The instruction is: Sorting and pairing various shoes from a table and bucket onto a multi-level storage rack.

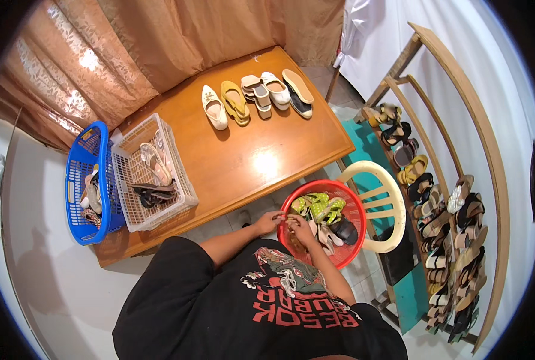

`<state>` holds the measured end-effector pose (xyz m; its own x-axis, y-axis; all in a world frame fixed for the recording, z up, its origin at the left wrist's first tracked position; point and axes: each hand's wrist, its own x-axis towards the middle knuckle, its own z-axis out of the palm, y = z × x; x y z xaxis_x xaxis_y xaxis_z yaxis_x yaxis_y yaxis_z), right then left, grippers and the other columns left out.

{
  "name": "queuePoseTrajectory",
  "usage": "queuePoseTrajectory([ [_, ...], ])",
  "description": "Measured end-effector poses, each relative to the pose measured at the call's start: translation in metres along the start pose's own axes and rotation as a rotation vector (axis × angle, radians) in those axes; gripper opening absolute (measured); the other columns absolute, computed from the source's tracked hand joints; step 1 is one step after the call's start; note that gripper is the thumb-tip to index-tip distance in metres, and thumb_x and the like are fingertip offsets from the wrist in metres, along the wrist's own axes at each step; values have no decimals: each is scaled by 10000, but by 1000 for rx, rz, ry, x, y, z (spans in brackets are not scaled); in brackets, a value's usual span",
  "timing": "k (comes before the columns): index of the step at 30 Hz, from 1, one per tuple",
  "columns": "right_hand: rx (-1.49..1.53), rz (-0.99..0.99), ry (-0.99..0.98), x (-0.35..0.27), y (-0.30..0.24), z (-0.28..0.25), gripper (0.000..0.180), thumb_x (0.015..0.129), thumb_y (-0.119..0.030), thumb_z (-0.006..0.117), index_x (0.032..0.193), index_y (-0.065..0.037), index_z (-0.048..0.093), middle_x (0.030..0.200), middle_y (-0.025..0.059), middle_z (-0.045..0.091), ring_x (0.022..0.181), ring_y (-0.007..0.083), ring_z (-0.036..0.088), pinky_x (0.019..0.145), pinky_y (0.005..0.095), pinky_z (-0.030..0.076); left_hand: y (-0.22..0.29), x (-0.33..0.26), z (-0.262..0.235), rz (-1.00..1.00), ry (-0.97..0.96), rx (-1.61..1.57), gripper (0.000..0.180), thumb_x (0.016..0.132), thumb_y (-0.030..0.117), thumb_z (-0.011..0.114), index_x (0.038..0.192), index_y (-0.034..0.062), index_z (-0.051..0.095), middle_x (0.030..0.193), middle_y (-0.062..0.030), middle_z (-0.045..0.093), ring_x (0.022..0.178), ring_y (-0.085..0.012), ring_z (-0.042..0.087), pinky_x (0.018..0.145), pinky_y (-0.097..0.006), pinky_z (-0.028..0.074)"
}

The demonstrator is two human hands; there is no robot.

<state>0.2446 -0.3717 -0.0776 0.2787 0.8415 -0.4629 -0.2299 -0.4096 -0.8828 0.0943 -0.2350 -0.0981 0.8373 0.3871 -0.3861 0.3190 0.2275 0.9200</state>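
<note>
A red basin (360, 207) stands on a pale yellow plastic chair, with lime-green dotted shoes (320, 207), black shoes (344, 230) and pale shoes (325, 238) inside. At the basin's left rim is my left hand (268, 222), its fingers bent inward. My right hand (301, 229) reaches over the basin's left part, fingertips close to those of the left hand. Both look closed, but whatever lies between the fingers is too small to make out. Across the wooden table (231, 174), a row of footwear includes a white shoe (214, 108) and a mustard shoe (235, 102).
A white crate (186, 201) and a blue basket (105, 180), both holding footwear, sit at the table's left end. The chair (393, 210) is beside the table. A wooden rack (453, 150) with many sandals stands right. Curtains (177, 36) hang behind.
</note>
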Motion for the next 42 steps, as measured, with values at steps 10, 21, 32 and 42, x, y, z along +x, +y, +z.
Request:
queuePoseTrajectory([
  [10, 55, -90, -89, 85, -76, 65, 285, 949, -99, 593, 1219, -8, 580, 1086, 70, 670, 907, 134, 639, 801, 260, 519, 50, 12, -88, 223, 50, -275, 305, 988, 47, 469, 1274, -5, 560, 1130, -65, 649, 977, -130, 611, 854, -270, 499],
  [21, -131, -170, -179, 219, -187, 163, 582, 920, 13, 568, 1440, -169, 381, 1207, 100, 535, 920, 169, 604, 643, 298, 564, 90, 26, -238, 131, 522, -497, 333, 994, 56, 441, 1318, 32, 515, 1104, -80, 668, 871, -114, 620, 714, -237, 475],
  [32, -1033, -476, 58, 279, -272, 227, 726, 818, -47, 669, 1470, -192, 385, 1296, 199, 419, 1176, 375, 501, 973, 386, 484, 111, 19, -286, 22, 665, -527, 424, 979, 88, 422, 1388, -24, 444, 1209, -149, 652, 1001, -195, 640, 940, -295, 481],
  [42, -856, -460, 127, 260, -245, 196, 260, 855, -119, 695, 1056, -14, 570, 935, 193, 634, 847, 302, 642, 754, 411, 504, 98, 33, -287, -75, 751, -605, 527, 999, 236, 423, 1486, 66, 317, 1309, -114, 588, 1047, -217, 612, 874, -341, 475],
])
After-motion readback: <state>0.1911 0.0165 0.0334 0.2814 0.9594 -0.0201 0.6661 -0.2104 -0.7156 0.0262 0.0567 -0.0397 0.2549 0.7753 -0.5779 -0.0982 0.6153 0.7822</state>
